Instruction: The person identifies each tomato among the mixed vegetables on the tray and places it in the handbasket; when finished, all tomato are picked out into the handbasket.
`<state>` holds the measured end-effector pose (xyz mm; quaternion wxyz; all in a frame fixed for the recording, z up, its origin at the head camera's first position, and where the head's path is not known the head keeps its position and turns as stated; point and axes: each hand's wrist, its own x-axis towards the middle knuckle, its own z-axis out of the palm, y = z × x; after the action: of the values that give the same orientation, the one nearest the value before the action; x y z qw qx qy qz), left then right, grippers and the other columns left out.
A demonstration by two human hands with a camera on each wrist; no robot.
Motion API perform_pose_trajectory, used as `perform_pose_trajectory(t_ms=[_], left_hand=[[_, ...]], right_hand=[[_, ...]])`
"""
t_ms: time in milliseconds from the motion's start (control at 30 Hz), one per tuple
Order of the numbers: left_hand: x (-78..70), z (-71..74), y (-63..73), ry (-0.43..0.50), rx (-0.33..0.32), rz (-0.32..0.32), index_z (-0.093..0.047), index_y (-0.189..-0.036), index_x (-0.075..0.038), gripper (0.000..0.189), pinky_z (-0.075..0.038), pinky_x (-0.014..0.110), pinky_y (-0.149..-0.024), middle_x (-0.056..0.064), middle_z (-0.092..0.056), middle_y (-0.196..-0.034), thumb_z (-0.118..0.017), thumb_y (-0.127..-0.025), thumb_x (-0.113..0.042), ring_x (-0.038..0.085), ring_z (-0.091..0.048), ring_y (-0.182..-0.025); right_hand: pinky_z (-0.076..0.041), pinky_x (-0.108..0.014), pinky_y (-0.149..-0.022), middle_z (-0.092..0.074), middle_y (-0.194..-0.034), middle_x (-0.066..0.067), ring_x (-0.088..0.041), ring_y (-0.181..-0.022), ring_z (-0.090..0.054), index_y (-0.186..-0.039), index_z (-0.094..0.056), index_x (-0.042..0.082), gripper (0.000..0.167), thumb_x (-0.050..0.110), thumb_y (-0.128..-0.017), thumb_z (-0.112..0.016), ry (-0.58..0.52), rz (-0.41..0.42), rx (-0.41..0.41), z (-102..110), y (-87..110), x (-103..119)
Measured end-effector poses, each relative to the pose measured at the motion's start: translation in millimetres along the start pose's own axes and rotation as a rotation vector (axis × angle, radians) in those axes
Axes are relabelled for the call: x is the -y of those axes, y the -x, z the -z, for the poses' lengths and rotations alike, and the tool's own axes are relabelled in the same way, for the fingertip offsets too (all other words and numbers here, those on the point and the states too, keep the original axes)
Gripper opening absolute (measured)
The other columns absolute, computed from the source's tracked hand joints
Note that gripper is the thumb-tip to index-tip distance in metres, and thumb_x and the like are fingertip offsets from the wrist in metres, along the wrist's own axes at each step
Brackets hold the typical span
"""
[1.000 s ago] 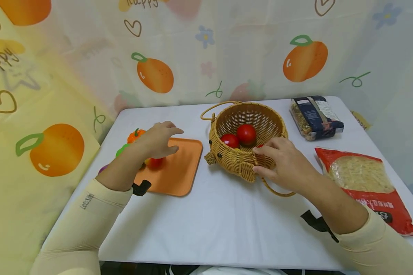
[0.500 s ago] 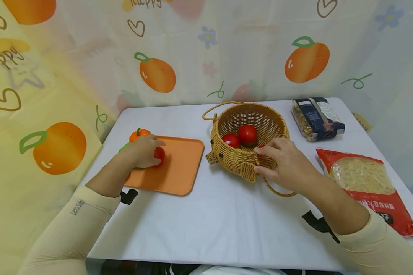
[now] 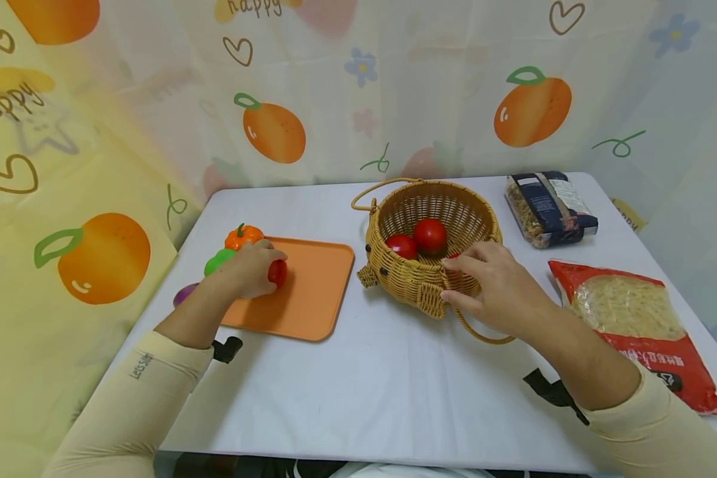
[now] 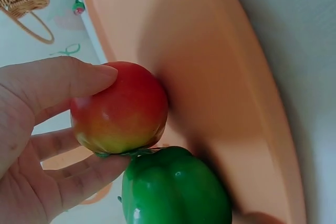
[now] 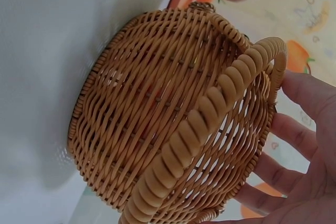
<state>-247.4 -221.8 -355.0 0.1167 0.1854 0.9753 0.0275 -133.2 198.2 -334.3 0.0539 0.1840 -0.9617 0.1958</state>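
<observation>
My left hand (image 3: 252, 269) grips a red tomato (image 4: 123, 106) with a yellow-green end and green leaves, thumb on one side and fingers on the other. It is over the left part of an orange tray (image 3: 317, 285). A green bell pepper (image 4: 176, 187) sits close beside that tomato. My right hand (image 3: 492, 285) holds the near right rim of a wicker basket (image 3: 406, 280), with the thumb outside near the handle (image 5: 194, 129). Inside the basket lie a large tomato (image 3: 430, 236) and another tomato (image 3: 401, 246); a sliver of red shows beside my right fingers.
An orange pumpkin-shaped bell pepper (image 3: 243, 236) is at the tray's far left corner, a purple thing (image 3: 185, 293) left of my forearm. A dark blue pasta bag (image 3: 551, 209) and a red-and-clear food bag (image 3: 639, 325) lie on the table's right side.
My left hand has come down and left onto the tomato on the tray and now grips it. The right hand and the basket have stayed in place.
</observation>
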Motion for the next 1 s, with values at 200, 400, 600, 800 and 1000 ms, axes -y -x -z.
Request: perform_pose_trajectory(t_ms=[200,400,600,800,1000], left_hand=[[2.7,-1.8,2.7,0.010,-0.027,-0.026,-0.065,-0.134,-0.005,0.052,-0.059,0.056,-0.088,0.024,-0.055,-0.134,-0.078,-0.084,-0.008,0.048,-0.050,-0.119],[3.8,-4.4,5.1,0.044,-0.040,-0.028,-0.066,-0.134,-0.008,0.052,-0.058,0.056,-0.090,0.021,-0.055,-0.134,-0.079,-0.083,-0.009,0.045,-0.050,-0.122],[-2.2,-2.6,4.5,0.076,-0.095,-0.072,-0.067,-0.133,-0.010,0.050,-0.059,0.055,-0.090,0.019,-0.055,-0.134,-0.078,-0.084,-0.010,0.044,-0.050,-0.123],[-14.4,12.5,1.4,0.107,-0.198,-0.140,-0.065,-0.135,-0.010,0.053,-0.058,0.056,-0.091,0.021,-0.052,-0.139,-0.079,-0.084,-0.010,0.044,-0.047,-0.126],[-36.1,35.1,-3.2,0.081,-0.301,-0.210,-0.065,-0.135,-0.010,0.053,-0.057,0.052,-0.091,0.018,-0.052,-0.142,-0.081,-0.084,-0.012,0.040,-0.046,-0.127]], right_hand=[[-0.054,-0.055,-0.095,-0.058,-0.123,-0.013,-0.034,-0.120,-0.050,-0.133,-0.070,0.017,0.048,0.035,-0.089,-0.080,0.004,0.001,-0.003,-1,0.4,0],[-0.054,-0.056,-0.095,-0.057,-0.125,-0.014,-0.034,-0.120,-0.050,-0.134,-0.069,0.018,0.049,0.038,-0.090,-0.078,0.009,-0.001,0.004,-2,0.5,0],[-0.054,-0.056,-0.095,-0.057,-0.125,-0.013,-0.034,-0.121,-0.050,-0.134,-0.069,0.019,0.048,0.039,-0.091,-0.077,0.009,-0.008,0.005,-2,0.9,0],[-0.054,-0.055,-0.096,-0.058,-0.124,-0.014,-0.034,-0.120,-0.051,-0.133,-0.070,0.017,0.048,0.036,-0.090,-0.079,0.008,0.005,-0.009,-3,0.6,-1],[-0.053,-0.056,-0.096,-0.058,-0.124,-0.014,-0.035,-0.120,-0.050,-0.133,-0.070,0.017,0.048,0.036,-0.090,-0.079,0.008,0.012,-0.012,-2,-0.2,-1]])
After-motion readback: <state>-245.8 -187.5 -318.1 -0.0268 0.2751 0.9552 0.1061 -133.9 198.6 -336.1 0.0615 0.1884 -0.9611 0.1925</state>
